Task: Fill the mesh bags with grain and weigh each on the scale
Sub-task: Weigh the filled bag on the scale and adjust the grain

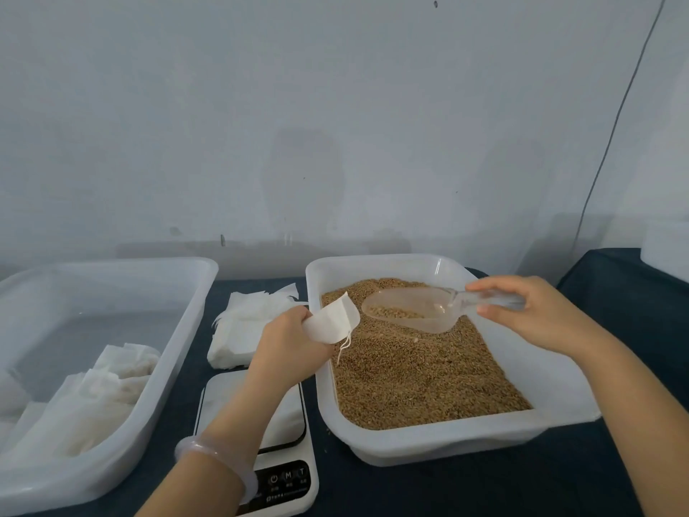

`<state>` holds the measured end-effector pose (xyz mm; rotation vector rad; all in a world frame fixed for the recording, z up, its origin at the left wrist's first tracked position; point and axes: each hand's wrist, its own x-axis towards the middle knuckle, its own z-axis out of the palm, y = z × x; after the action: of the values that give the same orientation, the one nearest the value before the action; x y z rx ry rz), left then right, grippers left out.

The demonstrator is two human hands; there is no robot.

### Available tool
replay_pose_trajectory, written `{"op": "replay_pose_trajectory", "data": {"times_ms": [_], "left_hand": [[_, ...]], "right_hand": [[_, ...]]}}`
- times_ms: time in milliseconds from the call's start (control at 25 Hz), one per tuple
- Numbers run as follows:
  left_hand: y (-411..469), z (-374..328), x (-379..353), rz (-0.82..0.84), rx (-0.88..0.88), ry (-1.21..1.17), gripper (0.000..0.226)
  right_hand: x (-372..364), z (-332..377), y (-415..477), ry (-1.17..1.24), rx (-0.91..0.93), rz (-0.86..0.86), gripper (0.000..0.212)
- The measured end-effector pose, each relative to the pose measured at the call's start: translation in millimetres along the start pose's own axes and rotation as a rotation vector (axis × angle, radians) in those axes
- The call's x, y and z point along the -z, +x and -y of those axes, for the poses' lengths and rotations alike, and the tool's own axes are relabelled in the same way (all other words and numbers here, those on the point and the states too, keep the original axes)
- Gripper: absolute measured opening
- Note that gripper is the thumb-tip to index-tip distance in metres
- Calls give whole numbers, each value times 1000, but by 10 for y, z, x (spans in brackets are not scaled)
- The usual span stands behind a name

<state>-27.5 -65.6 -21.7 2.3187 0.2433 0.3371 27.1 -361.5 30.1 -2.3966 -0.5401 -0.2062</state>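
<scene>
White digital scale (287,479): sitting under my left hand (287,337), which is pinching a small white mesh bag (332,320) over brown grain (428,375). Right hand (533,311) is gripping a clear plastic scoop (410,309); the floppy bag mouth is likely risking spillage.

Wall (335,106): pale grey, scuffed, facing me.
Cable (617,113): thin, dark, down that wall, my right.
Tablecloth (447,490): dark blue.

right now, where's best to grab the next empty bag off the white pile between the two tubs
Probably pinch a far corner of the pile of flat white mesh bags, coming from above: the corners there fan out loose.
</scene>
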Motion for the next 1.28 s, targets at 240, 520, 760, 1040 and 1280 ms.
{"op": "replay_pose_trajectory", "data": {"times_ms": [240,520,760,1040,1280], "left_hand": [[33,-83,1,62,0,11,30],[-3,-272,-148,158,4,-149,31],[-20,-298,-199,180,23,-195,34],[-3,-257,-216,176,27,-237,32],[16,-223,-230,176,29,-291,32]], "right_hand": [[136,273,99,-62,74,-30,25],[419,571,166,-406,153,-120,28],[516,668,201,-539,188,-151,26],[495,650,197,-482,173,-115,30],[465,582,180,-427,157,-91,30]]}}
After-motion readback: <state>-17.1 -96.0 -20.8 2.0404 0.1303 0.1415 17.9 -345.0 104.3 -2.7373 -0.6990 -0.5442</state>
